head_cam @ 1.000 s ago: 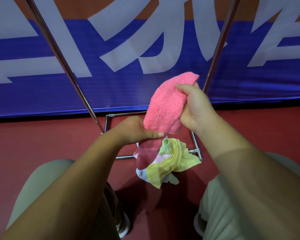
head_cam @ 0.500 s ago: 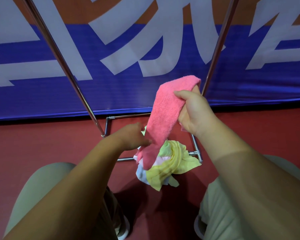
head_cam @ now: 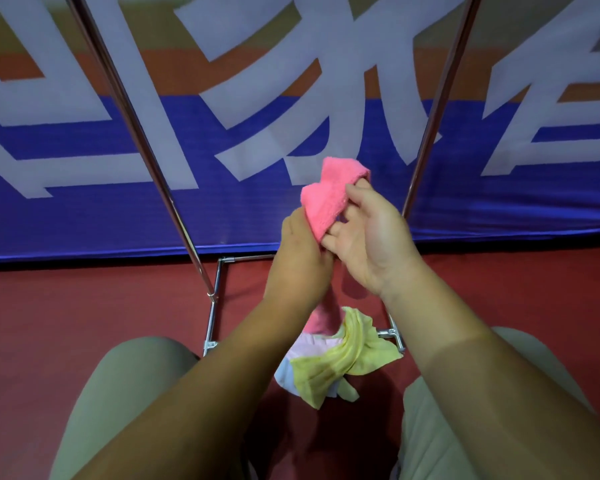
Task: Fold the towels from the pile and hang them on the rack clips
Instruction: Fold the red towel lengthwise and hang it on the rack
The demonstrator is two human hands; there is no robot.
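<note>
Above the towel pile (head_cam: pixel 340 358), the pink towel (head_cam: pixel 329 195) sits bunched between both hands: left hand (head_cam: pixel 300 258) gripping its lower part, right hand (head_cam: pixel 368 237) pinching its top. Rack poles (head_cam: pixel 142 150) rise at eleven and one o'clock from the red floor (head_cam: pixel 84 306).

Head view, facing down-forward, close over hands (head_cam: pixel 333 244) (single view)

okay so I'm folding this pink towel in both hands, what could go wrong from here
1. The pink terry towel is bunched between the left hand and right hand, with a tail hanging below, so the fold may come out uneven.
2. That tail dangles toward the pile of yellow and pastel cloths on the red floor and might snag it.
</note>
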